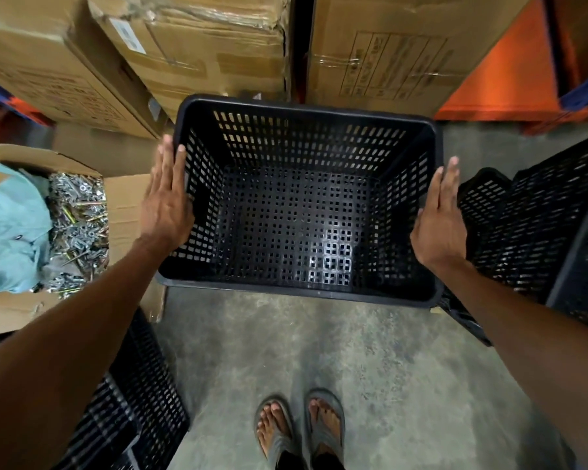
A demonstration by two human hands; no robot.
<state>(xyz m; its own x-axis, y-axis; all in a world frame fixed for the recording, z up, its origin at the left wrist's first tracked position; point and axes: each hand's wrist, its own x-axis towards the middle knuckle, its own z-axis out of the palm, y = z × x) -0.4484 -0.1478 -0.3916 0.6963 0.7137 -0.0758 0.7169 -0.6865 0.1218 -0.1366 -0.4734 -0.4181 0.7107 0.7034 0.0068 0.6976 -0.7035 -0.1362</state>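
Observation:
An empty black perforated plastic basket point(299, 111) is in the middle of the head view, above the concrete floor. My left hand point(165, 205) lies flat against its left rim and wall, fingers straight and pointing away from me. My right hand point(440, 218) presses flat against its right rim, fingers straight too. The basket sits between my two palms. Whether its bottom touches the floor is not visible.
An open cardboard box point(126, 198) at the left holds several metal screws and bolts point(78, 225) and a light blue cloth point(11, 228). More black baskets stand at the right point(537, 232) and lower left point(129, 412). Large cartons point(197, 52) and orange racking point(516, 83) stand behind. My sandalled feet point(299, 429) are below.

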